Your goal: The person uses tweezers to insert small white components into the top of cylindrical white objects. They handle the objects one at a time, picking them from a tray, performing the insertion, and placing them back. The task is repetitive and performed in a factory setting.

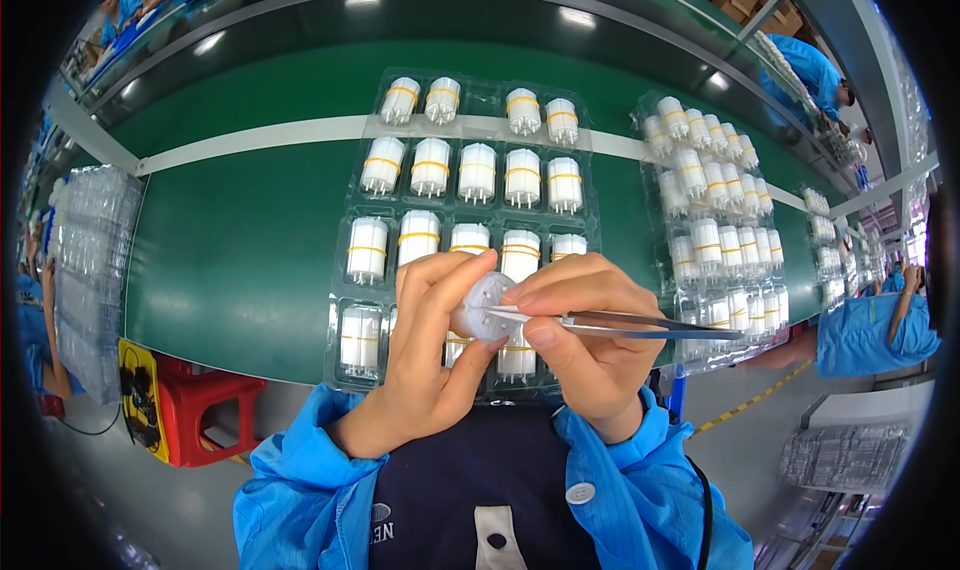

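Over the near end of a clear plastic tray (484,98), my left hand (425,345) pinches a small round white part (486,308), its open face turned toward my right hand. My right hand (595,335) grips a pair of metal tweezers (665,327), whose tips reach the face of that part. Exactly what the tips touch is too small to tell. In the tray lie rows of white cylinders (477,173) with yellow bands and metal pins; my hands hide some in the nearest rows.
The tray lies on a green work surface (230,240) crossed by a pale strip. A second tray of white cylinders (710,240) lies at right. Stacked clear trays (90,270) stand far left, near a red stool (215,410). A co-worker in blue (870,335) is at right.
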A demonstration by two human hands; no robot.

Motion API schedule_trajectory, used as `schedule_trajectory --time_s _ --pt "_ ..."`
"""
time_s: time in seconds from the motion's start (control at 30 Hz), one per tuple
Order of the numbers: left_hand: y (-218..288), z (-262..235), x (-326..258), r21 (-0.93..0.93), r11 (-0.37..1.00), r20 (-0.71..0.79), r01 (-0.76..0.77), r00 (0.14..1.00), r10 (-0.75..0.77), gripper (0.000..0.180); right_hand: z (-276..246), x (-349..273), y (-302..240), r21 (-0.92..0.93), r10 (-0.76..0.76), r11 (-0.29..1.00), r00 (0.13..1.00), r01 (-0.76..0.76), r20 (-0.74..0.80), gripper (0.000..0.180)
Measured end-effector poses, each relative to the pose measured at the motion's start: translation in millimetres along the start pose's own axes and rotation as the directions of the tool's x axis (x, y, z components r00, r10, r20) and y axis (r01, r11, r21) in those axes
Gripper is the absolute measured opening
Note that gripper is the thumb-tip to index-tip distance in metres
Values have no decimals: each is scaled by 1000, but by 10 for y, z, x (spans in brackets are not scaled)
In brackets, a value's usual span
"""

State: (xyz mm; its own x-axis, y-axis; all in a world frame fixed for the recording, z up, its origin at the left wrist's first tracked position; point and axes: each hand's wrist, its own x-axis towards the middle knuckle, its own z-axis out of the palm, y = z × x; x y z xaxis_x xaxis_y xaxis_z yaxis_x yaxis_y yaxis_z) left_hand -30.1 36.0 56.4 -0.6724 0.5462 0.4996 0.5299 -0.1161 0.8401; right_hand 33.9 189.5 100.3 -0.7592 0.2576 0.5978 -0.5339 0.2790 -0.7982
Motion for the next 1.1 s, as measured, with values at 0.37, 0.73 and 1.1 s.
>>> schedule_trajectory --time_s 0.37,0.73,1.1 --pt "12 -31 21 39 999 -1 -21 1000 21 64 -8 40 7 -23 -21 1000 999 22 38 15" --pt "-24 -47 28 17 999 8 -36 999 36 62 -19 52 35 -1 -27 1000 998 27 54 13" --pt "22 -101 81 36 997 24 -74 997 73 62 -38 123 -4 -39 -13 999 994 17 107 12"
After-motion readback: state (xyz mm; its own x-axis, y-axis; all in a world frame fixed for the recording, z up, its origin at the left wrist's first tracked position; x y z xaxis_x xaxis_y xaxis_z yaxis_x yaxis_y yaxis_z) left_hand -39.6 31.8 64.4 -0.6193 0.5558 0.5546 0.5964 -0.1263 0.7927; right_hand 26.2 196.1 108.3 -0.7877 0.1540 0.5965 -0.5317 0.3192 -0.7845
